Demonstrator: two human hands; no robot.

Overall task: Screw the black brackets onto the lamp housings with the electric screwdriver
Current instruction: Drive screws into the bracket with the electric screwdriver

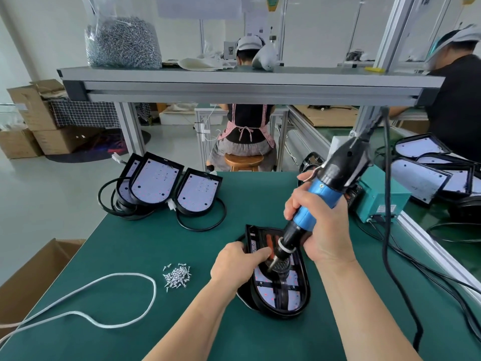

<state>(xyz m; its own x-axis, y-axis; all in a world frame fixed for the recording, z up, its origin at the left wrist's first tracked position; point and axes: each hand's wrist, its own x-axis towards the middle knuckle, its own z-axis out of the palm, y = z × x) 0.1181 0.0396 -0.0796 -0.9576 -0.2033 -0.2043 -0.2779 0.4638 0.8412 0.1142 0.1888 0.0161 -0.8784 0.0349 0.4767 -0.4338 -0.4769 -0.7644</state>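
A black lamp housing (299,300) with a pale LED board lies on the green mat in front of me. A black bracket (282,290) runs across its board. My right hand (322,230) grips the blue and black electric screwdriver (320,194), tilted with its bit down on the middle of the housing. My left hand (234,264) holds the housing's left edge, fingers curled over the rim beside the bit. A small heap of silver screws (178,276) lies to the left of the housing.
Three more lamp housings (161,183) with coiled black cables stand at the mat's back left. Several others (432,173) are stacked at the right behind a teal power box (382,201). A white cord (104,300) loops at the near left. Two people sit beyond the bench frame.
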